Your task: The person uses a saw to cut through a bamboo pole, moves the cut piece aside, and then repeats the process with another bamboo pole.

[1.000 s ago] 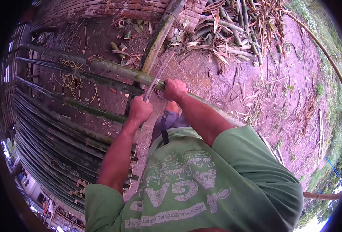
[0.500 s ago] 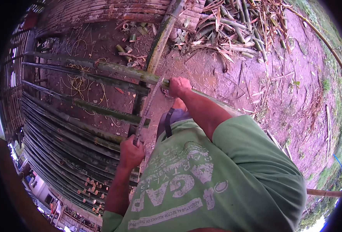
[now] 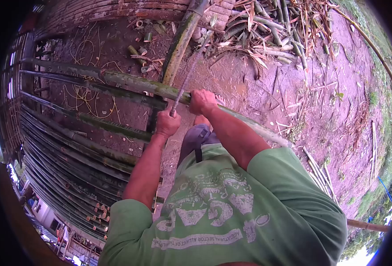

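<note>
Left hand (image 3: 167,123) pushed saw (image 3: 188,75) forward again (fist on handle) | right hand (image 3: 201,101) clamps bamboo pole (image 3: 129,81)

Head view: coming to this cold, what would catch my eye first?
First, the two hands at centre: the right hand clamps the long green bamboo pole running across the frame, while the left hand has its grip on the handle of a thin grey saw blade that crosses the pole. Next, the stack of dark bamboo poles at left, then the heap of dry bamboo scraps on the reddish dirt, top right.
</note>
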The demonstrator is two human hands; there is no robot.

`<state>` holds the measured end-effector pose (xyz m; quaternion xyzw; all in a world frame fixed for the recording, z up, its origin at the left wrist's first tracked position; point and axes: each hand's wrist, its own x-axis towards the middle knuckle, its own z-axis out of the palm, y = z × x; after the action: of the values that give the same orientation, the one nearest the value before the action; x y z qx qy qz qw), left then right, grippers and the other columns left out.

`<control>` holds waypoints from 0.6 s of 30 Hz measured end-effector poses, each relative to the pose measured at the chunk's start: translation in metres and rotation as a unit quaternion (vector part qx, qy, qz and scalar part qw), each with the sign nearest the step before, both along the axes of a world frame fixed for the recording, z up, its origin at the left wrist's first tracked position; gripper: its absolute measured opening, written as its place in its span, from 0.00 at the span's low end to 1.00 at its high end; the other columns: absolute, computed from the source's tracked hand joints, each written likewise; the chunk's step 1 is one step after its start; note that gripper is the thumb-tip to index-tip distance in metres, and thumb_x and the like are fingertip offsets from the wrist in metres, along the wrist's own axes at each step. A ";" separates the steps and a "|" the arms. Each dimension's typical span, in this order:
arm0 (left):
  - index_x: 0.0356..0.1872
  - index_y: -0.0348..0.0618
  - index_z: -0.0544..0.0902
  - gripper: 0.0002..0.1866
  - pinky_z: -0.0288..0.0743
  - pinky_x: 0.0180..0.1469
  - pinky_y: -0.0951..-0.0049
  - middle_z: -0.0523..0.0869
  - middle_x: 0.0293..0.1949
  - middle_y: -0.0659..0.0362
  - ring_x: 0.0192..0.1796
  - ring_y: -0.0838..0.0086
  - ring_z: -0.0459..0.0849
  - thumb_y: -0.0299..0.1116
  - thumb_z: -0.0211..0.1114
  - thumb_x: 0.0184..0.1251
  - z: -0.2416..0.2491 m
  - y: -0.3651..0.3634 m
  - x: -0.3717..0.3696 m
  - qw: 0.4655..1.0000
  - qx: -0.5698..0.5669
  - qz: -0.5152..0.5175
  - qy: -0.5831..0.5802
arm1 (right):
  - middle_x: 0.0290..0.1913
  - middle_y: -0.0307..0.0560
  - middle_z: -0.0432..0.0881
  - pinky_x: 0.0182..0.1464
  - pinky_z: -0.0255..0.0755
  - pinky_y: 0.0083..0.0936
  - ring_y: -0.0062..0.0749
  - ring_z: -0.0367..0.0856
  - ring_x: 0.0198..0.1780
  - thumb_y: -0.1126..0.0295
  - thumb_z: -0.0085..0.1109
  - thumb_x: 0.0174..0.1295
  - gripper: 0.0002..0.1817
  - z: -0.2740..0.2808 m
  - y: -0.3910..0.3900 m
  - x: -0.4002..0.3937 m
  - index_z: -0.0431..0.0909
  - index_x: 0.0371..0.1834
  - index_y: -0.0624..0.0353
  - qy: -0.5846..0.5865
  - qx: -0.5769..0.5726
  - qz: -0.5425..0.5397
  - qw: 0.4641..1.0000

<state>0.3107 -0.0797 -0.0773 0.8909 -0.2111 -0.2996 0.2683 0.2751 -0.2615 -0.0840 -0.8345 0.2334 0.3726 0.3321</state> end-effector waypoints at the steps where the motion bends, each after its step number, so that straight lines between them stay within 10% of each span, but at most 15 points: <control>1: 0.24 0.37 0.76 0.07 0.72 0.33 0.50 0.79 0.21 0.41 0.28 0.43 0.80 0.31 0.59 0.51 -0.002 0.006 -0.006 1.000 -0.002 0.013 0.000 | 0.43 0.54 0.85 0.49 0.79 0.34 0.44 0.84 0.48 0.71 0.62 0.44 0.16 -0.002 0.003 -0.002 0.84 0.40 0.57 -0.002 -0.003 0.003 1.000; 11: 0.27 0.33 0.76 0.07 0.70 0.31 0.51 0.77 0.20 0.41 0.27 0.44 0.80 0.28 0.58 0.52 0.192 0.057 -0.042 0.981 0.145 0.052 0.118 | 0.43 0.55 0.85 0.48 0.79 0.34 0.44 0.85 0.47 0.71 0.61 0.45 0.16 0.002 0.003 -0.001 0.84 0.40 0.59 0.007 -0.007 0.019 1.000; 16: 0.27 0.32 0.78 0.08 0.75 0.38 0.48 0.80 0.25 0.37 0.34 0.42 0.82 0.29 0.59 0.53 0.075 0.005 -0.013 0.991 0.116 0.005 0.067 | 0.42 0.55 0.85 0.49 0.79 0.34 0.45 0.84 0.47 0.71 0.61 0.45 0.16 -0.012 0.000 0.000 0.84 0.40 0.59 -0.001 -0.002 0.023 1.000; 18: 0.24 0.33 0.75 0.06 0.71 0.28 0.57 0.76 0.18 0.43 0.23 0.48 0.78 0.26 0.58 0.49 0.048 -0.010 -0.008 0.998 0.050 0.013 -0.029 | 0.43 0.55 0.85 0.49 0.79 0.34 0.45 0.84 0.48 0.72 0.61 0.44 0.16 -0.009 0.004 -0.004 0.84 0.40 0.58 -0.010 0.004 -0.005 1.000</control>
<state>0.3025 -0.0901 -0.0291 0.9143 -0.1919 -0.2800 0.2209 0.2715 -0.2574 -0.0932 -0.8358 0.2328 0.3633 0.3395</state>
